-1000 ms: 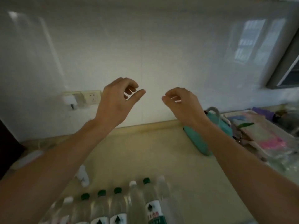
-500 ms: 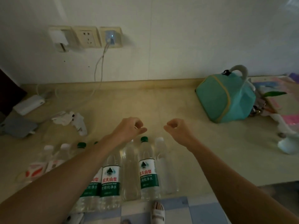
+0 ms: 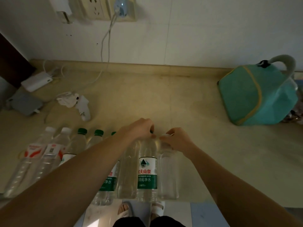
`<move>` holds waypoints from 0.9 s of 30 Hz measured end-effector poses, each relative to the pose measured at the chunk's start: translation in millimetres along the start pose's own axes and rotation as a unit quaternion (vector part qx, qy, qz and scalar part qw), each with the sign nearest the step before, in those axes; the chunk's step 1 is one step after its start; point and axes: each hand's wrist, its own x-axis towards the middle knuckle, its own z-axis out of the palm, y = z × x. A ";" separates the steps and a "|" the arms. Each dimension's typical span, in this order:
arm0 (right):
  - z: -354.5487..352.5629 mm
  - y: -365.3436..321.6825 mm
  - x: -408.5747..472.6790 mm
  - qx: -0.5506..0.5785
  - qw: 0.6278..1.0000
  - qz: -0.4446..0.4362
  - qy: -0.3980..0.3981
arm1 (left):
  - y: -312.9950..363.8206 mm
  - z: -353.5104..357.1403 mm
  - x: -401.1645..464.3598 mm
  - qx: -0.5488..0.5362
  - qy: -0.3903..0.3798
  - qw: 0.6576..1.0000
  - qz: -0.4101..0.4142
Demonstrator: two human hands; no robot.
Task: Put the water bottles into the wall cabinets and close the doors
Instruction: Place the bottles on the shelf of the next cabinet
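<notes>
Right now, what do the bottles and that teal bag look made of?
The water bottles: clear, glossy thin plastic, see-through with ribbed walls and printed labels. The teal bag: likely matte woven fabric, soft sagging sides with yellow piping; the handle's material is unclear.

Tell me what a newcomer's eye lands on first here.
Both hands meet at the tops of the water bottles lined along the counter's near edge: the left hand and right hand each grip a bottle neck. A teal bag sits far right.

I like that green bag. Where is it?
In the head view the teal bag sits on the counter at the far right, against the wall, well right of the row of water bottles.
</notes>
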 end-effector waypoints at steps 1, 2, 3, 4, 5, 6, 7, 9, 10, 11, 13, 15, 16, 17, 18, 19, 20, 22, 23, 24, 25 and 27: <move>-2.3 -0.5 -1.5 0.018 1.000 0.001 0.000 | 0.7 -2.0 1.9 -0.002 -0.004 1.000 0.001; -5.2 -0.8 -2.9 0.039 0.999 0.004 0.001 | 1.1 -3.9 2.9 -0.013 -0.006 1.000 0.003; -8.3 -1.1 -4.2 0.064 0.998 0.007 0.001 | 1.2 -5.7 2.9 -0.029 -0.007 1.000 0.003; -12.8 -1.5 -5.8 0.090 0.996 0.010 0.001 | 1.5 -7.2 2.7 -0.046 -0.006 0.999 0.003; -18.3 -2.4 -7.7 0.114 0.993 0.010 0.003 | 2.3 -8.4 2.5 -0.061 -0.002 0.998 0.007; -24.8 -3.9 -9.6 0.132 0.991 0.007 0.010 | 3.4 -10.5 2.2 -0.073 0.004 0.997 0.016; -31.9 -6.4 -11.5 0.146 0.989 0.000 0.020 | 5.1 -13.8 1.0 -0.086 0.011 0.996 0.027; -47.0 -13.2 -16.6 0.172 0.984 -0.019 0.044 | 9.6 -24.4 -2.6 -0.125 0.033 0.990 0.048; -55.0 -17.3 -19.6 0.187 0.980 -0.030 0.060 | 12.0 -31.6 -4.8 -0.149 0.048 0.986 0.058; -63.0 -21.5 -22.8 0.200 0.976 -0.043 0.078 | 14.8 -39.9 -7.6 -0.174 0.064 0.980 0.067; -78.9 -29.3 -30.5 0.206 0.968 -0.076 0.123 | 20.5 -58.5 -14.7 -0.205 0.110 0.969 0.086; -90.5 -35.1 -39.5 0.185 0.962 -0.117 0.166 | 26.2 -77.6 -22.5 -0.213 0.159 0.958 0.107; -93.8 -37.3 -44.1 0.172 0.959 -0.136 0.180 | 29.6 -86.4 -26.7 -0.218 0.178 0.952 0.118; -95.1 -39.4 -48.1 0.155 0.957 -0.152 0.191 | 33.3 -93.9 -30.8 -0.223 0.192 0.947 0.129; -94.7 -41.5 -51.6 0.135 0.956 -0.166 0.201 | 36.9 -99.8 -34.6 -0.226 0.204 0.942 0.143; -93.2 -43.2 -54.0 0.119 0.954 -0.174 0.214 | 40.9 -103.9 -37.6 -0.225 0.213 0.938 0.157; -91.8 -44.4 -55.4 0.112 0.951 -0.177 0.229 | 44.9 -106.2 -40.1 -0.221 0.222 0.935 0.169; -90.3 -47.2 -56.8 0.118 0.943 -0.173 0.258 | 51.9 -105.9 -43.3 -0.203 0.241 0.930 0.189; -90.7 -48.4 -56.5 0.122 0.940 -0.171 0.268 | 54.5 -104.7 -43.6 -0.187 0.254 0.928 0.198; -91.6 -49.4 -55.3 0.124 0.939 -0.169 0.273 | 56.4 -103.4 -43.4 -0.171 0.268 0.926 0.205; -92.7 -50.4 -54.1 0.124 0.939 -0.167 0.276 | 57.5 -102.5 -43.0 -0.158 0.281 0.923 0.208; -94.4 -51.3 -51.1 0.119 0.937 -0.167 0.282 | 57.3 -103.0 -42.1 -0.150 0.297 0.920 0.208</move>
